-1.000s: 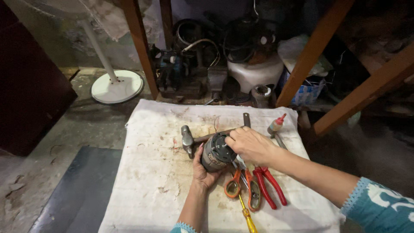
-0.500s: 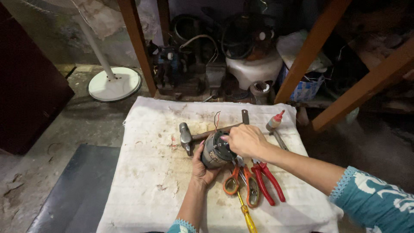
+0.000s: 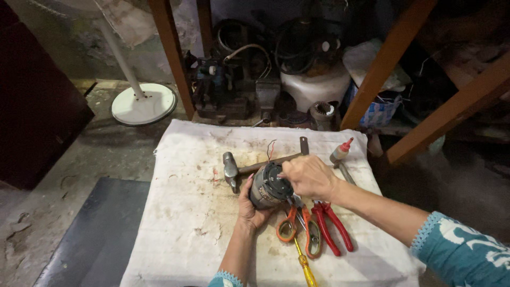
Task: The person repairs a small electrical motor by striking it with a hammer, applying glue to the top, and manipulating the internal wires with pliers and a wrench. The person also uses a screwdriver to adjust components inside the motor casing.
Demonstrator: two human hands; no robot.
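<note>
Left hand (image 3: 249, 208) cups a small grey cylindrical electric motor (image 3: 268, 186) from below, fingers wrapped on its casing, holding it just above the stained white cloth (image 3: 180, 212) on the counter. Right hand (image 3: 308, 175) rests on the motor's dark end face, fingertips pinched there; what they pinch, cannot tell.

Since a second ago: grip and motor position unchanged, only the view drifted. Work on the end face continues.

At 12 o'clock of the motor: wooden-handled steel hammer (image 3: 232, 169). At 5 o'clock: orange-handled scissors (image 3: 297, 228), red-handled pliers (image 3: 332, 226), yellow-handled screwdriver (image 3: 304, 264).
</note>
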